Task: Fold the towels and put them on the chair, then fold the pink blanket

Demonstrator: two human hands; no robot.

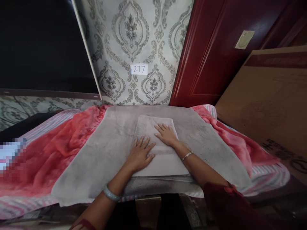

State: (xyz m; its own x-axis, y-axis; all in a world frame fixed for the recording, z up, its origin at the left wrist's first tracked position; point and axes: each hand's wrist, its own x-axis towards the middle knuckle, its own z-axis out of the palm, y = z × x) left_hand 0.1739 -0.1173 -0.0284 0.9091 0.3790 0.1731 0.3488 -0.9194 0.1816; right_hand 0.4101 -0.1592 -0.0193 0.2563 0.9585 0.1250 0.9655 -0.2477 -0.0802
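A pale, folded cloth, towel-like [163, 164], lies flat near the middle of a larger grey plush mat [96, 159]. My left hand [141, 154] rests on the cloth's left edge with its fingers spread. Farther up, toward the right edge, my right hand [166, 134] lies flat on the same cloth, fingers apart. Neither hand grips anything. The near edge of the cloth shows a layer or fold beneath it.
A red plush blanket [62, 140] and a striped sheet [268, 179] spread under the mat on both sides. A large cardboard box [263, 95] stands at the right. Behind are a dark screen [43, 48], a patterned wall [129, 38] and a red door [211, 57].
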